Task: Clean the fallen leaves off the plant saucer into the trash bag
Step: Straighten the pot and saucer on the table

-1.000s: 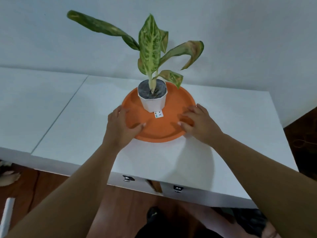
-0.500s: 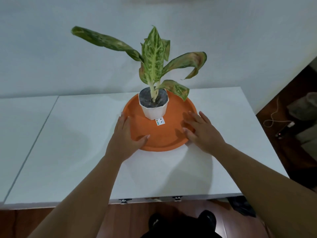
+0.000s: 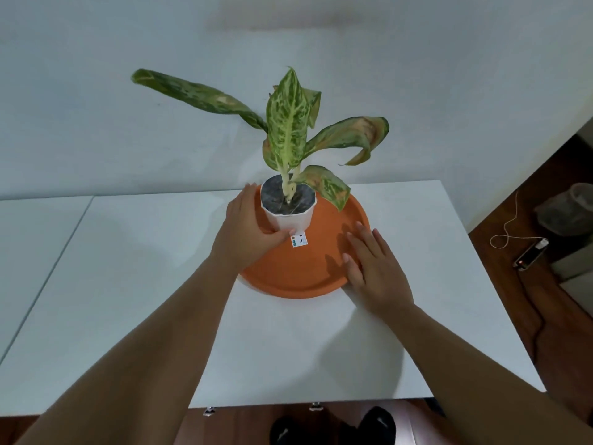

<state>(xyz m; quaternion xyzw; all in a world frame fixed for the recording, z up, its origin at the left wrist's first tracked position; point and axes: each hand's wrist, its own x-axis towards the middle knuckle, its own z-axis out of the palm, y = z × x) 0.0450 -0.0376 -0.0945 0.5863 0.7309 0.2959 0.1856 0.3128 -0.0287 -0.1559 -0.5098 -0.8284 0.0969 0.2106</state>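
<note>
An orange saucer [image 3: 298,271] sat on the white desk [image 3: 134,284], close to the wall [image 3: 96,123]. A white pot [image 3: 293,218] stood in the saucer's far half, upright, with dark soil [image 3: 282,197] and a plant [image 3: 287,123] of mottled green leaves, several browned and curling at the tips. One drooping leaf [image 3: 325,184] hung over the pot's right rim above the saucer. A small label [image 3: 298,240] lay on the saucer just in front of the pot.

The left hand [image 3: 247,232] was wrapped around the pot's left side, its fingers [image 3: 248,191] reaching behind the pot and the thumb pressed against the front wall near the base; it had hold of the pot. The right hand [image 3: 375,268] lay flat and open over the saucer's right rim, fingers [image 3: 364,232] spread on the orange surface, gripping nothing. Both forearms reached in from the bottom of the view.

The visible floor of the saucer looked bare; whether any fallen leaves lay behind the pot or under the hands could not be told.

On the wooden floor [image 3: 545,300] to the right lay a thin cord [image 3: 510,226] and a small device [image 3: 531,253] with a red light. Beyond them stood a bin lined with a clear bag [image 3: 574,210], well apart from the desk. Dark shoes [image 3: 378,425] showed below the desk's near edge.
</note>
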